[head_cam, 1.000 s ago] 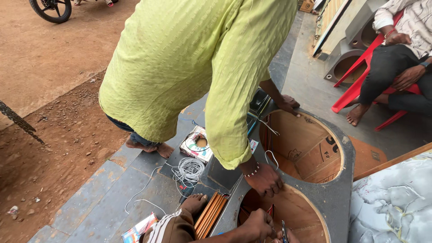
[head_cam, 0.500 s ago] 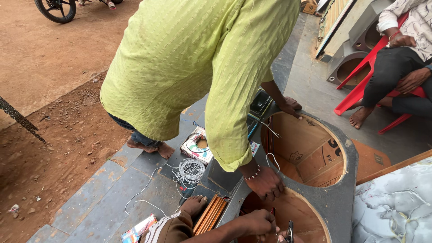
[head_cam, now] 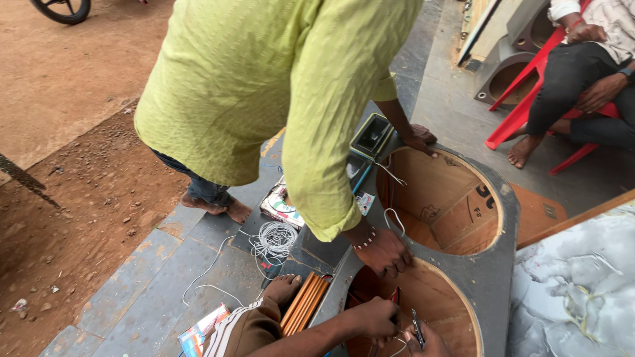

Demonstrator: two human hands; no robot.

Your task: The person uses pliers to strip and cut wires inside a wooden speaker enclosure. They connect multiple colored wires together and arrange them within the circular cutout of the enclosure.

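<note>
My left hand (head_cam: 376, 317) reaches over the rim of the lower round hole (head_cam: 456, 297) in a grey speaker cabinet (head_cam: 493, 264), fingers closed on thin red and white wires (head_cam: 395, 297). My right hand (head_cam: 428, 342), at the bottom edge and partly cut off, grips a small metal plier-like tool (head_cam: 417, 327) beside the left hand. A co-worker in a lime green shirt (head_cam: 264, 86) bends over the cabinet. One of that person's hands (head_cam: 387, 252) presses on the panel between the two holes, and the other hand (head_cam: 420, 139) rests by the upper hole (head_cam: 440, 201).
A coil of white wire (head_cam: 274, 239), small boxes (head_cam: 281, 208) and a bundle of wooden strips (head_cam: 303, 305) lie on the paved strip left of the cabinet. My bare foot (head_cam: 283, 288) is beside them. A seated person on a red chair (head_cam: 529, 99) is at the upper right. Dirt ground lies to the left.
My left hand has slid right along the rim over the lower hole toward the tool in my right hand. The co-worker's hands have stayed on the cabinet.
</note>
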